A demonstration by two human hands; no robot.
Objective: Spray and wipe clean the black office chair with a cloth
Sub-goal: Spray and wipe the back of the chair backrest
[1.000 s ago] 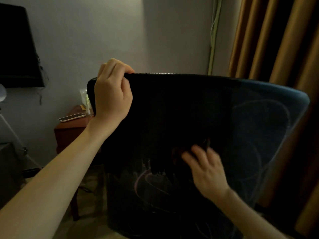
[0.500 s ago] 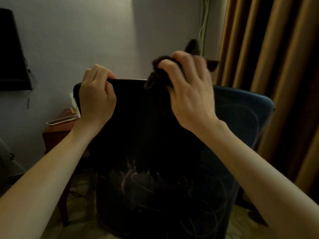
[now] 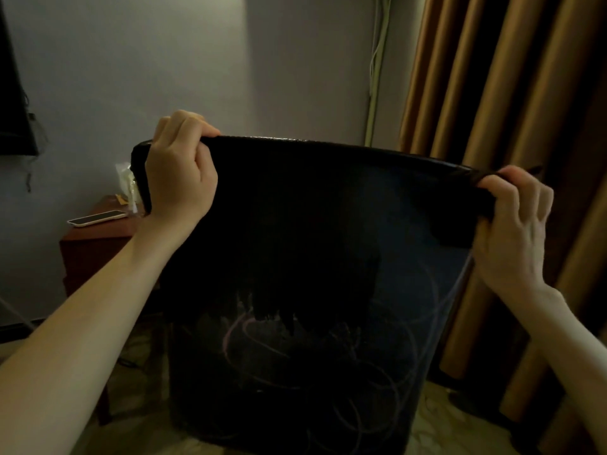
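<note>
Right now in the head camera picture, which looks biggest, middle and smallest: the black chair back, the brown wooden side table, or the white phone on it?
1. Black chair back, by far the largest.
2. Brown wooden side table; partly hidden by an arm and farther away, so its true size is unsure.
3. White phone, smallest.

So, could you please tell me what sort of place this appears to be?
Probably a bedroom or hotel room: floor-length brown curtains, a small wooden side table holding a phone, and a wall-mounted dark screen.
</note>
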